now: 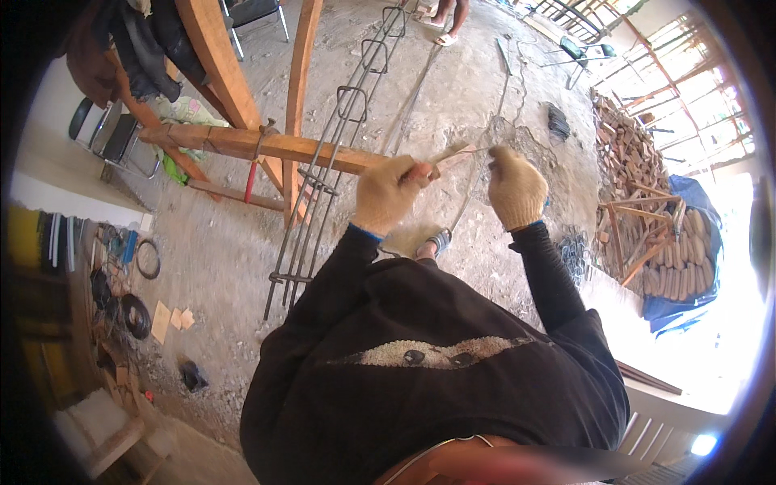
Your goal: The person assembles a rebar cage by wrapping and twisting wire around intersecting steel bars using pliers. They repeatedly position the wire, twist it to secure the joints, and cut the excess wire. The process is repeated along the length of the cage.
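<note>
Both my hands wear cream knitted gloves and are raised in front of my chest. My left hand (386,196) is closed, close to the end of a wooden beam (267,146). A thin wire (478,150) runs from its fingers to my right hand (517,191), whose fingertips are pinched on it. A pale, blurred strip beside the left fingers cannot be made out clearly. Resting across the beam is a long rebar cage (330,166) of straight bars and bent stirrups. Red-handled pincers (251,174) hang from the beam, left of the cage.
Wooden posts (297,89) support the beam. Another person's legs (449,18) show at the far end. Wire coils (136,315) lie on the left, a dark coil (558,121) on the right. Broken bricks (626,149) and stacked sacks (679,259) stand right. Rubble covers the concrete floor.
</note>
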A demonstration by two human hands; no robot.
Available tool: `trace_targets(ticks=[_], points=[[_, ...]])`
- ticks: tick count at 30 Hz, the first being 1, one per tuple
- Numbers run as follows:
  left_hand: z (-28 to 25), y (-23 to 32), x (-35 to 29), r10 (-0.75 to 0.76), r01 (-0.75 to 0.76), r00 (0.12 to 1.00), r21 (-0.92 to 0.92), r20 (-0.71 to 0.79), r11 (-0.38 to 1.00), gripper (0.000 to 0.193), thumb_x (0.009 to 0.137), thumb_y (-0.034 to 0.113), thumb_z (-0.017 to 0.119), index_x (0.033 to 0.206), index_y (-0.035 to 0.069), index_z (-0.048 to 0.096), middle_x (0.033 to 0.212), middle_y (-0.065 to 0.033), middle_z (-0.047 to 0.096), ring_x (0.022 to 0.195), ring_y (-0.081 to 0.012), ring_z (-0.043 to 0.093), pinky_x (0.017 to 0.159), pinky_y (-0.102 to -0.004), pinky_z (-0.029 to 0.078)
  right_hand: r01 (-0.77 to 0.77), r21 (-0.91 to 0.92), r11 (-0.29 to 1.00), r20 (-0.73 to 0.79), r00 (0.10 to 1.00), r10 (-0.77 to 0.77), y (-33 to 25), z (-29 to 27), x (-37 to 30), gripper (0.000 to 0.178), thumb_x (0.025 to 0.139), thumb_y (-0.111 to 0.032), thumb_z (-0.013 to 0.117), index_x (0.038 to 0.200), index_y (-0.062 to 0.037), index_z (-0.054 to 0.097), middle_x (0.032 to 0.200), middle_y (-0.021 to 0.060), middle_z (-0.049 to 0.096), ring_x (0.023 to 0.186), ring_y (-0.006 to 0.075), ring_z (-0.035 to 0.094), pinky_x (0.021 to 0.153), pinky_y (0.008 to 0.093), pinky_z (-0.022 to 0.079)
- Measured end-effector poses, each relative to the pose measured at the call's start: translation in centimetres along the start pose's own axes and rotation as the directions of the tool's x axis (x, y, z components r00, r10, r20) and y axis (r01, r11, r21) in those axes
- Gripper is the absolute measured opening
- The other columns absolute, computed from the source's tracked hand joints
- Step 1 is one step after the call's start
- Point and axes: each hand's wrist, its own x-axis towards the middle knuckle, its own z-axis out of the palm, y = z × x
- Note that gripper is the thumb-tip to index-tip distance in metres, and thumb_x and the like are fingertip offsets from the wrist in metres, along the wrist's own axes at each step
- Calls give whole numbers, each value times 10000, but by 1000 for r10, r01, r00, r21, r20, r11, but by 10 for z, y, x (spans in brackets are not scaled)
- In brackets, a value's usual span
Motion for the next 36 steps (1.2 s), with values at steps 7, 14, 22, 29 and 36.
trace_targets(ticks=[7,14,22,29,36], points=[[13,6,33,401,-315,910,-454,104,834,151,949,172,796,941,28,749,819,-133,761,765,-227,767,669,-346,571,-375,654,657,471,882,35,23,-104,22,187,995,-99,663,1137,-56,775,979,163,796,862,228,787,762,371,592],[40,9,29,385,-385,919,-402,-82,831,97,944,74,796,916,13,725,825,-110,753,728,-217,739,663,-308,563,-157,596,788,733,507,-453,26,-94,-12,257,966,-245,698,1134,-65,774,973,156,797,873,265,764,820,390,608],[41,9,21,254,-230,960,-183,122,956,146,934,204,800,1006,86,753,870,-116,734,796,-289,728,705,-375,554,-340,559,756,403,908,111,63,-79,-2,220,1021,-182,640,1091,-11,761,943,92,770,880,181,714,818,348,562],[56,31,1,301,-282,946,-149,122,948,191,960,213,728,1089,74,744,1001,-147,744,917,-364,724,793,-445,562,-110,258,960,288,957,32,29,-50,-28,149,917,-105,658,1018,-60,757,956,142,754,945,368,732,823,474,571],[61,21,-6,293,-296,955,-55,-50,954,162,969,247,731,972,88,759,885,-144,744,862,-364,726,732,-463,542,-24,61,998,365,931,0,-12,-22,-48,137,894,-212,696,964,-118,766,852,164,729,842,394,727,758,522,556]])
